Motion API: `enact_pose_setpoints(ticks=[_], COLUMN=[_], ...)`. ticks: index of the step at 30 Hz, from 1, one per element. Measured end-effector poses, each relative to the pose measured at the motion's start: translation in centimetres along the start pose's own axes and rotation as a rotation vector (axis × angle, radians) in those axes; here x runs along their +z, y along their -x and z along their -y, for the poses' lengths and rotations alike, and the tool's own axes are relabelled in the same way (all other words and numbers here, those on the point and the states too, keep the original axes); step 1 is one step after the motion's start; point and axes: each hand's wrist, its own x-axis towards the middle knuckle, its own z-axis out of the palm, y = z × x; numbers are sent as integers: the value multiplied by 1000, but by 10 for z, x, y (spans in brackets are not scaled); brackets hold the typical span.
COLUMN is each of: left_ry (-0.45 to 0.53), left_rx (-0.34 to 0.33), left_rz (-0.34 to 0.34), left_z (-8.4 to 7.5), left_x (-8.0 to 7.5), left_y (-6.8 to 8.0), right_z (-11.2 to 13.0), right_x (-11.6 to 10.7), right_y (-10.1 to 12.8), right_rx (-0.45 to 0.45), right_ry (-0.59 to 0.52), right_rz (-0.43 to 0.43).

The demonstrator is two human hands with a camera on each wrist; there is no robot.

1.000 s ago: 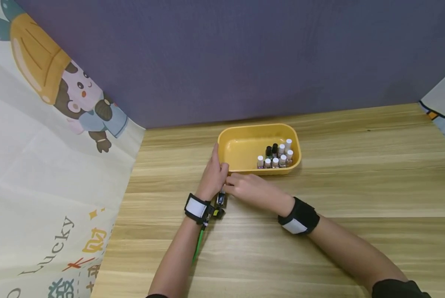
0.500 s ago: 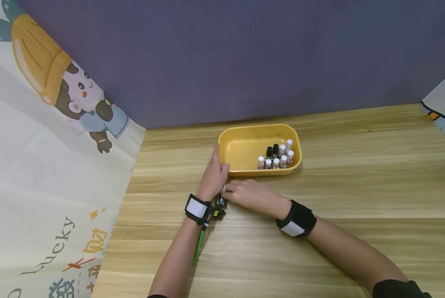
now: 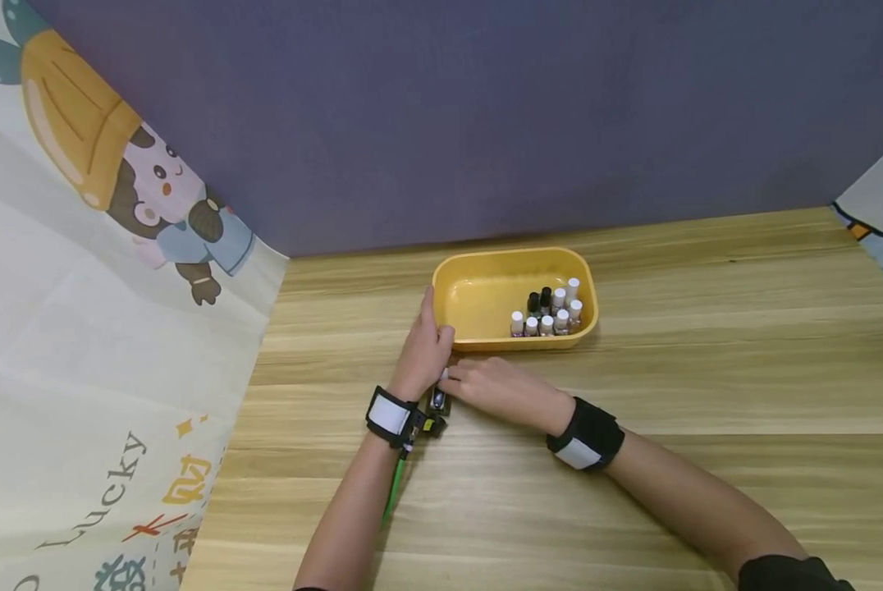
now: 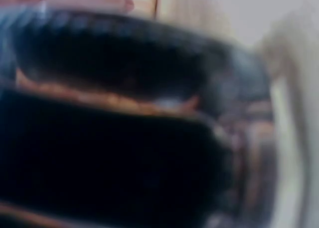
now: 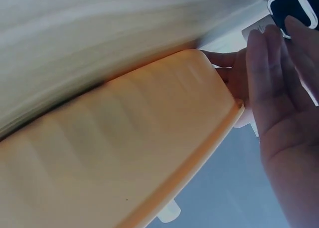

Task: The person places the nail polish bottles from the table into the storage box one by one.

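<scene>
My left hand holds the left end of a yellow plastic tray, its thumb at the front corner. Just in front of that corner, my right hand pinches the white cap of a small nail polish bottle with dark contents. Dark glass fills the blurred left wrist view. In the right wrist view, the curled fingers are beside the dark bottle, and the tray's outer wall crosses the picture. Several nail polish bottles with white or black caps stand upright at the tray's right end.
A wooden table lies under everything. Behind the tray rises a dark blue panel. To the left hangs a printed white cloth. A black wrist camera with a green cable sits close to the bottle.
My right hand has shifted slightly toward me from the tray's front wall, and more of the white cap now shows at its fingertips. My left hand and the tray have stayed put.
</scene>
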Motion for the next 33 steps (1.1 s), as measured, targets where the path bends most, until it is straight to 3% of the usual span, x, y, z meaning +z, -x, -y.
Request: enact_pose_setpoints(ticks=[11, 33], left_ry=[-19, -15], left_rx=[0, 2], left_rz=[1, -6], left_z=[-2, 0], left_x=[0, -1], left_y=[1, 0], right_z=[0, -8], right_x=[8, 11], right_y=[-1, 2], right_rx=[43, 86], right_ry=[12, 17], right_rz=[35, 12])
